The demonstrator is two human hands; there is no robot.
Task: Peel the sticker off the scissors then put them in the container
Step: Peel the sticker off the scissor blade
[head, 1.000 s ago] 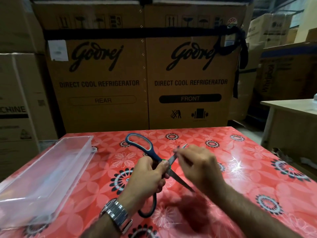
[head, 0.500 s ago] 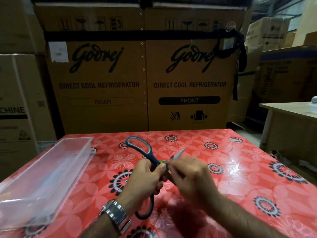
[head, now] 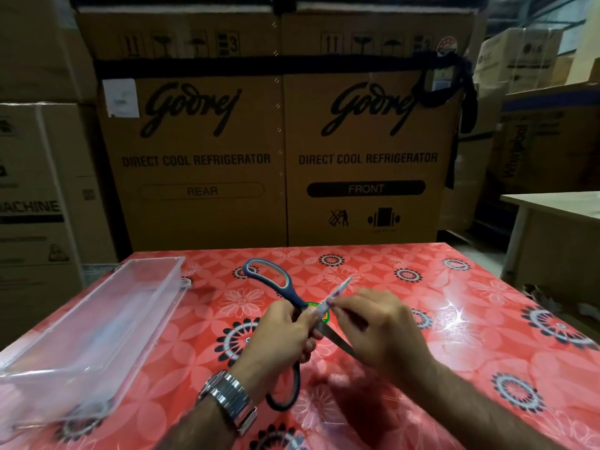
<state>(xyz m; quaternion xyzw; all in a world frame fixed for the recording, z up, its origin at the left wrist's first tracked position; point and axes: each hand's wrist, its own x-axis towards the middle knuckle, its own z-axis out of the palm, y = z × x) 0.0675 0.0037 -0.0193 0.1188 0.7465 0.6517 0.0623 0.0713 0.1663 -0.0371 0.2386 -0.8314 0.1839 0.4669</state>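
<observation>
My table (head: pixel 470 323) wears a glossy red cloth printed with pale flower outlines and dark ringed rosettes. Behind its far edge stand two big brown cartons side by side: the left carton (head: pixel 194 151) reads "Godrej", "DIRECT COOL REFRIGERATOR" and "REAR", with a white label (head: pixel 120 97) stuck near its upper left; the right carton (head: pixel 367 147) carries the same lettering and "FRONT" on a black bar. A black strap (head: pixel 467 102) hangs down the right carton's upper right corner. More cartons (head: pixel 35 177) are stacked at far left. A pale wooden desk (head: pixel 558 203) shows at the right edge. On my left wrist sits a metal watch (head: pixel 229 401)
</observation>
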